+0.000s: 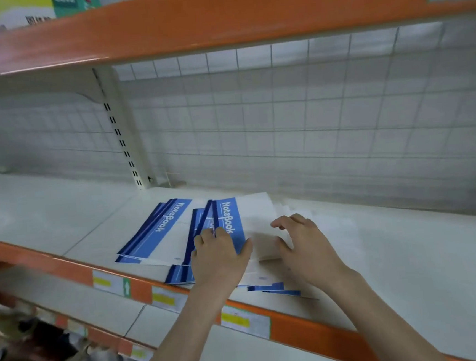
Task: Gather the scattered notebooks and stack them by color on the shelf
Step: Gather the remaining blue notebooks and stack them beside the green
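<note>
Several blue-and-white notebooks lie overlapping on the white shelf [411, 266]. One notebook [155, 230] lies apart at the left, its "NoteBook" title showing. A loose pile of notebooks [255, 210] sits in the middle, with more edges [275, 288] poking out near the shelf's front. My left hand [219, 257] rests on the pile's blue spine side, fingers curled over its left edge and thumb spread on the cover. My right hand [302, 243] hovers over the pile's white right part, fingers bent and spread; I cannot tell if it touches.
An orange upper shelf [217, 18] overhangs the space. A white wire grid [311, 116] backs the shelf, with a slotted upright post [120, 133] at the left. An orange front rail [301, 327] carries yellow price tags. A lower shelf [83, 303] and clutter on the floor sit below left.
</note>
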`<control>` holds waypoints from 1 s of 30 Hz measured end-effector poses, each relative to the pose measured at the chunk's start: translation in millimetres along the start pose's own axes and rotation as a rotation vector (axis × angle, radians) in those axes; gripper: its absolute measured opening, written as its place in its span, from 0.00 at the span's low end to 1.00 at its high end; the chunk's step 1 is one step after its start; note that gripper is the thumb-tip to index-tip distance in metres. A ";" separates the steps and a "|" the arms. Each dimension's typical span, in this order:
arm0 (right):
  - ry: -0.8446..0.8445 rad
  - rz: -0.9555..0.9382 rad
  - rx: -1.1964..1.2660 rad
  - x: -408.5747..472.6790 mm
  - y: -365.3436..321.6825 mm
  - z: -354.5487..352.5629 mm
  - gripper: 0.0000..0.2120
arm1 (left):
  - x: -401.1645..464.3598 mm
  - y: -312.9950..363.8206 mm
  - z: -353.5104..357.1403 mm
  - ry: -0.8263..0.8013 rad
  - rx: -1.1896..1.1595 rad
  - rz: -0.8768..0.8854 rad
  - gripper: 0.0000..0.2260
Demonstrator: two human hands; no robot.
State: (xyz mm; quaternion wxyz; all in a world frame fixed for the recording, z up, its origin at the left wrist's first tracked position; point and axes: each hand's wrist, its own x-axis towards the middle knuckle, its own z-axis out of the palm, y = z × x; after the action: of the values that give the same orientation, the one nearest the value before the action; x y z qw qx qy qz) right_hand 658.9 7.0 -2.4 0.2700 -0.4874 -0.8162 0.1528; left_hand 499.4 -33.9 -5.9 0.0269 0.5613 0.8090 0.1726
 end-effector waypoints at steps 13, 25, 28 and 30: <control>0.071 -0.219 0.037 28.0 3.3 25.8 0.15 | 27.7 -1.5 13.3 -0.099 -0.295 -0.064 0.34; -0.017 -0.261 -0.008 28.8 6.2 29.3 0.27 | 33.2 -2.7 7.3 0.118 -0.089 -0.003 0.25; -0.137 -0.269 -0.019 27.2 3.3 31.6 0.40 | 33.4 3.1 2.3 0.112 -0.419 0.050 0.18; -0.150 -0.265 0.030 26.6 2.9 30.9 0.43 | 31.9 6.3 -1.0 0.030 -0.796 0.037 0.14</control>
State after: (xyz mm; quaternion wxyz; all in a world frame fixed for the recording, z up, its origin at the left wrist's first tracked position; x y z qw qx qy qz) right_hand 632.7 32.1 -21.1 0.2333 -0.3585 -0.8889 0.1638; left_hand 493.1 -2.9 1.8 0.2272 0.5191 0.6689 0.4812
